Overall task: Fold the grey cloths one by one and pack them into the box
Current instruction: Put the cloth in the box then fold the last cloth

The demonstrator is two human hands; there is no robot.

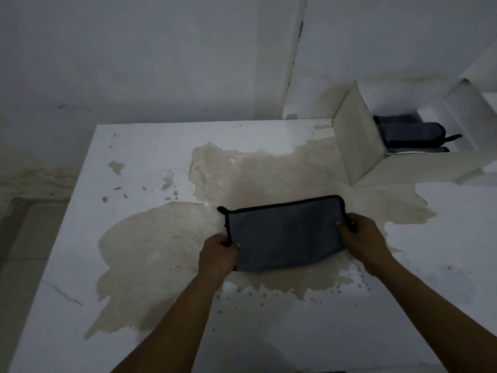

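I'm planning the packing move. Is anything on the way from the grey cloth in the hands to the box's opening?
No loose thing lies between them, but the raised flap of the box stands on the side facing the grey cloth, so the cloth likely has to go up over it.

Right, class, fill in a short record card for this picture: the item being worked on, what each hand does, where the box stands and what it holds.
item: grey cloth with black trim, lying flat on the table
left hand: grips the cloth's left edge
right hand: grips the cloth's right edge
box: white, open, at the table's far right
box contents: folded grey cloths, count unclear
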